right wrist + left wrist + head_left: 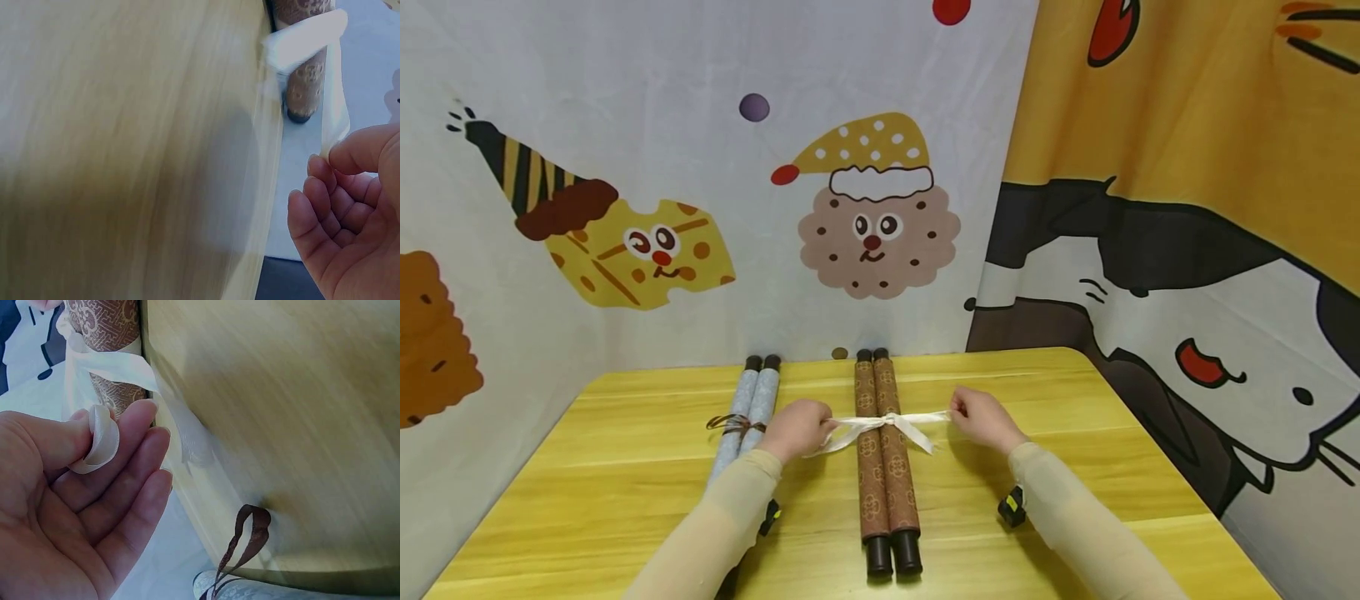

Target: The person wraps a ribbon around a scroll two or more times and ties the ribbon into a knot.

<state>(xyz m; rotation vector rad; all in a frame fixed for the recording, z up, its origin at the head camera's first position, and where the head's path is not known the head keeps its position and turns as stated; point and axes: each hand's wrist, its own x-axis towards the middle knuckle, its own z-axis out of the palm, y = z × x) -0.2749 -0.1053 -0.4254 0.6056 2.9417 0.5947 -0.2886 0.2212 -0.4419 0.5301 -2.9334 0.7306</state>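
Observation:
Two brown patterned scroll rolls (882, 467) with dark end knobs lie side by side, bound by a white ribbon (917, 435) knotted on top. My left hand (797, 429) pinches the ribbon on the left between thumb and fingers; in the left wrist view a ribbon loop (105, 440) curls out of that pinch. On the right, my right hand (983, 417) pinches the other ribbon part, which runs taut from the knot. The right wrist view shows the ribbon strip (335, 94) ending between thumb and index finger. Loose ribbon tails hang beside the knot on both sides.
To the left lie two pale blue scroll rolls (752, 408), tied with a brown cord (735, 423) and partly hidden by my left forearm. Everything rests on a yellow wood-grain table (1045, 517). Cartoon-printed cloth (685, 75) hangs behind and to the right.

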